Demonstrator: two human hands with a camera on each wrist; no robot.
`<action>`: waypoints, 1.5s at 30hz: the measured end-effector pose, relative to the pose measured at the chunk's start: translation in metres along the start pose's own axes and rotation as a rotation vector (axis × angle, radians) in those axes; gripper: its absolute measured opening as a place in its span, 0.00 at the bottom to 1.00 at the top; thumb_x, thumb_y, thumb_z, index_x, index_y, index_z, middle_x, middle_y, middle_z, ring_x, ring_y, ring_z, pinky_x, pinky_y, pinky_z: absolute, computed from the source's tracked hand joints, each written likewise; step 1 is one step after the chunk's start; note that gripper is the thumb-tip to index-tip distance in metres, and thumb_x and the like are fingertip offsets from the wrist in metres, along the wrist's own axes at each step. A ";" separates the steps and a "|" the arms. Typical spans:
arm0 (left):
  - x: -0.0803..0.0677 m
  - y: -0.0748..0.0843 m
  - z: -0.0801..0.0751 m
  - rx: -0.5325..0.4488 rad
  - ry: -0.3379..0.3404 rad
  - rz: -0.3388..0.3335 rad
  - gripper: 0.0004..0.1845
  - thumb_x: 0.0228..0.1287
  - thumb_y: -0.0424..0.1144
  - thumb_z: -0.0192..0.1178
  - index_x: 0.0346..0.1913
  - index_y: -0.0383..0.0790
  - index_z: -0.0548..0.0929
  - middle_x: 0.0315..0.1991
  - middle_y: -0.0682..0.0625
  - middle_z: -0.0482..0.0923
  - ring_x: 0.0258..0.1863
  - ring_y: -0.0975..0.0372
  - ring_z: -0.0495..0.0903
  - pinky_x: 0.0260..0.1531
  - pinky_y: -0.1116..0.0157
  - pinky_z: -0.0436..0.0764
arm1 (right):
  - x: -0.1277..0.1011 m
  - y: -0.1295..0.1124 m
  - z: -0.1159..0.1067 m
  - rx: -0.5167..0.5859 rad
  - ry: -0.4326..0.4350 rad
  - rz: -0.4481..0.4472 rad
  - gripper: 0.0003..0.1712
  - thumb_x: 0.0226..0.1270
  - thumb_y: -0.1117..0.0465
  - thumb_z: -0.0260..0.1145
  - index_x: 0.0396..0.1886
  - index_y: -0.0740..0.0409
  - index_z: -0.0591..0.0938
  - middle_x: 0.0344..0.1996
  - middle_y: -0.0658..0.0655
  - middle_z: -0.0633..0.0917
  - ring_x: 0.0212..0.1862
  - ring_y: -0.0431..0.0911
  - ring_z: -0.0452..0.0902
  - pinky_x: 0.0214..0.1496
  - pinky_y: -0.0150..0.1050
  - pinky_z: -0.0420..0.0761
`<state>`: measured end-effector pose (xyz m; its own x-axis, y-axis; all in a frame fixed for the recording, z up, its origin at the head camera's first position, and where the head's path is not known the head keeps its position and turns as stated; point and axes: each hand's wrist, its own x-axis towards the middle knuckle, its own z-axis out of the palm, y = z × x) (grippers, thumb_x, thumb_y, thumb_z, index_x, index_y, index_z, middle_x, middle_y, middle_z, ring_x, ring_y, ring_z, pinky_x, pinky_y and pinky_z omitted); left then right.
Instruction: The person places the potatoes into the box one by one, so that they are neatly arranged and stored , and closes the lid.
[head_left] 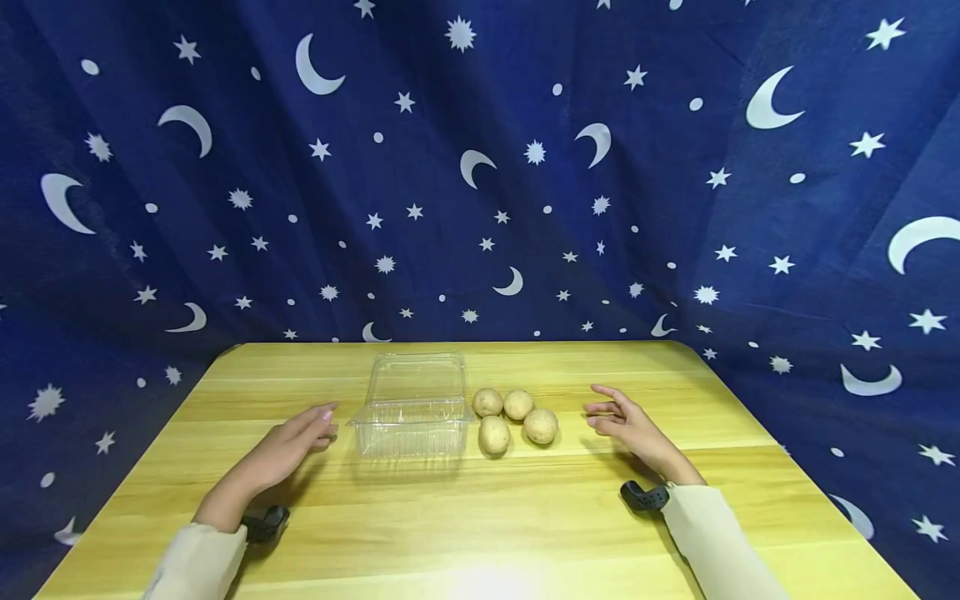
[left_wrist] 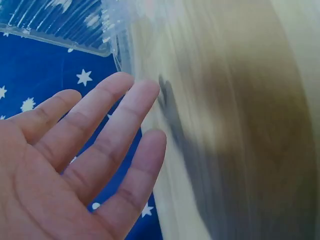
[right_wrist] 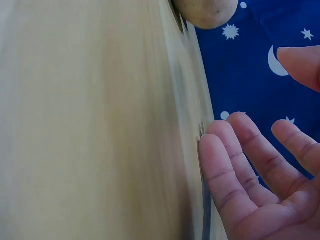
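A clear plastic clamshell box (head_left: 412,428) stands on the table with its lid (head_left: 417,377) raised and tipped back. Right beside it on the right sit several round, pale-skinned potatoes (head_left: 517,405) in a loose cluster. My left hand (head_left: 287,447) hovers left of the box with fingers extended and nothing in them; in the left wrist view the palm (left_wrist: 45,185) shows bare and the box (left_wrist: 60,25) lies beyond the fingertips. To the right of the potatoes my right hand (head_left: 632,431) is held apart from them, fingers relaxed. One potato (right_wrist: 209,11) shows at the top of the right wrist view.
The light wooden table (head_left: 480,517) has rounded far corners. Behind it hangs a dark blue curtain (head_left: 420,183) with white moons and stars. A black band (head_left: 264,525) circles the left wrist and another band (head_left: 643,497) the right.
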<state>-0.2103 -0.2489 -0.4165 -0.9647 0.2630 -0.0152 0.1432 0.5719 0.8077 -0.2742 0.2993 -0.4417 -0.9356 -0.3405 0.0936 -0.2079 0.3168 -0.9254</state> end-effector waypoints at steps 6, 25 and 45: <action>0.008 -0.003 0.001 -0.140 -0.107 -0.024 0.36 0.82 0.55 0.31 0.78 0.31 0.48 0.69 0.25 0.62 0.61 0.41 0.75 0.61 0.44 0.73 | 0.008 -0.002 0.008 0.046 -0.047 -0.013 0.39 0.72 0.65 0.62 0.75 0.72 0.55 0.62 0.80 0.70 0.60 0.69 0.72 0.53 0.32 0.80; 0.037 -0.015 0.012 -0.588 -0.335 0.076 0.37 0.82 0.50 0.31 0.78 0.30 0.32 0.73 0.21 0.39 0.71 0.39 0.54 0.59 0.69 0.74 | 0.027 -0.006 0.028 0.070 -0.154 -0.002 0.37 0.69 0.66 0.65 0.72 0.73 0.61 0.64 0.77 0.70 0.60 0.61 0.73 0.55 0.32 0.78; 0.052 -0.023 0.009 -0.598 -0.405 0.150 0.34 0.82 0.42 0.34 0.77 0.28 0.36 0.77 0.27 0.35 0.75 0.35 0.39 0.61 0.72 0.71 | 0.038 -0.009 0.035 -0.107 -0.220 -0.045 0.34 0.59 0.64 0.75 0.63 0.69 0.74 0.51 0.63 0.80 0.50 0.52 0.74 0.47 0.33 0.78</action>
<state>-0.2617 -0.2411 -0.4411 -0.7703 0.6377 -0.0020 0.0111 0.0165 0.9998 -0.2974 0.2523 -0.4426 -0.8425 -0.5372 0.0405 -0.2876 0.3848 -0.8771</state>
